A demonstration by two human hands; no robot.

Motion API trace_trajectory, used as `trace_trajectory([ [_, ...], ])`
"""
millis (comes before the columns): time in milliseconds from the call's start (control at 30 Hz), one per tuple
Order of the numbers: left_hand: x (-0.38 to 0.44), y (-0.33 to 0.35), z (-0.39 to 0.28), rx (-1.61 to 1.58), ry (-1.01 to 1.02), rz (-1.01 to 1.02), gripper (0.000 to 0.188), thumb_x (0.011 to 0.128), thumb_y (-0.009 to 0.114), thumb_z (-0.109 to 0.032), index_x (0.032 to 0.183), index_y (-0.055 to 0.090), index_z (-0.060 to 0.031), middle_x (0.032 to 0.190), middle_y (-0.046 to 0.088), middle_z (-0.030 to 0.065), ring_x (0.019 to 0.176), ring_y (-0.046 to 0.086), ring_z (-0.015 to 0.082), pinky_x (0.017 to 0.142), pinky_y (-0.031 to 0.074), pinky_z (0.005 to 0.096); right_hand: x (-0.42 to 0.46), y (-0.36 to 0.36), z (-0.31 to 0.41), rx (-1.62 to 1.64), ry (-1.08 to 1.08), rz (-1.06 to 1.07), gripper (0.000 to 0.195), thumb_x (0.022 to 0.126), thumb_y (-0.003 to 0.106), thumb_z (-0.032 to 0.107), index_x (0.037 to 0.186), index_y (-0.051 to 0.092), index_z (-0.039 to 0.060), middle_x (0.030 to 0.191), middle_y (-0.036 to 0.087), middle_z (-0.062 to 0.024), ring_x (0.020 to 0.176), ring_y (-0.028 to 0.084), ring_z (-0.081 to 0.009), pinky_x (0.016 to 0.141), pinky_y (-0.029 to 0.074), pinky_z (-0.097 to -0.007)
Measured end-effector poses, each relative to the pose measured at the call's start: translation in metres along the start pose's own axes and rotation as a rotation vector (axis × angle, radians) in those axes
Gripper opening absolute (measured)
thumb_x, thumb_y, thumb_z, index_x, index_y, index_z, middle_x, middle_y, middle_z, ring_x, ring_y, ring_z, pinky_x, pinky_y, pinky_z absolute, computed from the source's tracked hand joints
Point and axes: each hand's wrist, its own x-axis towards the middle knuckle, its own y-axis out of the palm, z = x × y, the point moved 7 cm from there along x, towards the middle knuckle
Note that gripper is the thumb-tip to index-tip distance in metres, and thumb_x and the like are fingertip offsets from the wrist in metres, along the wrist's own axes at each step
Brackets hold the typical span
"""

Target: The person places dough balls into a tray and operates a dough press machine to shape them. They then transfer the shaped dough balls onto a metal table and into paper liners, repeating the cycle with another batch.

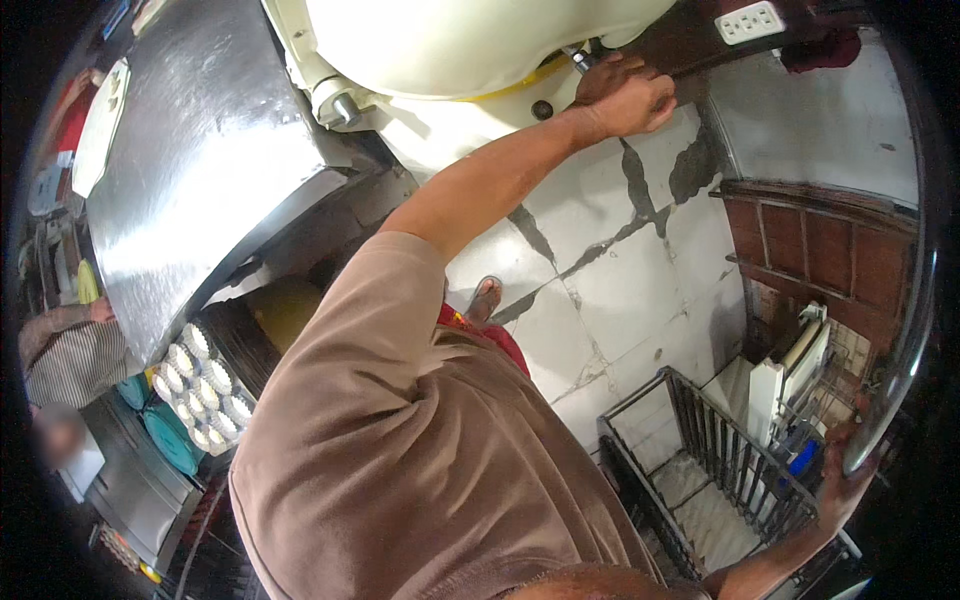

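Note:
A large cream-coloured machine (450, 45) with a rounded body, likely a mixer, stands at the top. My left hand (626, 94), arm stretched out, is curled at its lower right edge around a small metal lever (579, 58), which it partly hides. A dark round knob (541, 110) sits on the machine just left of that hand. At the lower right, my right hand (844, 457) is closed around the end of a shiny curved metal pole (911, 352), near a black metal railing; its fingers are partly in shadow.
A steel worktop (202, 135) fills the upper left. Beneath its corner is a tray of fluted cups (199, 390). Black railing (720, 427) surrounds a stair opening at the lower right. Cracked white floor tiles (622, 315) lie below me. Other people are at the far left.

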Motion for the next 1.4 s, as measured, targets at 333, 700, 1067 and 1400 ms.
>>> trace_trajectory([
  [333,-0.004,0.006,0.016,-0.029,-0.021,-0.044,0.016,0.086,0.076,-0.038,0.089,0.072,-0.0228,0.078,0.067,0.0025,0.079,0.069,0.0251,0.073,0.053,0.0442,0.022,0.099,-0.045,0.184,0.073,0.024,0.063,0.090,0.077,0.028,0.141,0.056,-0.0024,0.111,0.066,-0.0110,0.099,0.061,-0.0205,0.089,0.048,-0.0345],
  [700,-0.013,0.017,0.008,-0.094,-0.069,0.119,0.030,0.094,0.070,-0.040,0.109,0.071,-0.0142,0.093,0.074,0.0111,0.081,0.071,0.0329,0.077,0.057,0.0471,0.089,0.325,-0.044,0.093,-0.118,-0.176,0.045,0.084,0.085,0.023,0.118,0.067,-0.0018,0.096,0.073,-0.0155,0.085,0.071,-0.0277,0.083,0.056,-0.0395],
  [1067,-0.207,-0.104,0.056,0.172,-0.521,0.277,0.027,0.095,0.068,-0.033,0.103,0.073,-0.0079,0.104,0.067,0.0117,0.107,0.063,0.0354,0.096,0.050,0.0547,0.096,0.339,-0.074,0.160,-0.025,0.038,0.045,0.089,0.079,0.016,0.126,0.068,-0.0065,0.111,0.075,-0.0201,0.105,0.072,-0.0292,0.095,0.054,-0.0415],
  [1400,-0.286,-0.076,0.146,0.395,-1.170,1.155,0.029,0.076,0.075,-0.012,0.104,0.081,-0.0046,0.109,0.078,0.0191,0.103,0.077,0.0339,0.085,0.063,0.0456,0.101,0.348,-0.068,0.318,-0.059,0.260,0.042,0.090,0.075,0.013,0.125,0.067,-0.0093,0.098,0.068,-0.0134,0.088,0.061,-0.0224,0.084,0.051,-0.0391],
])
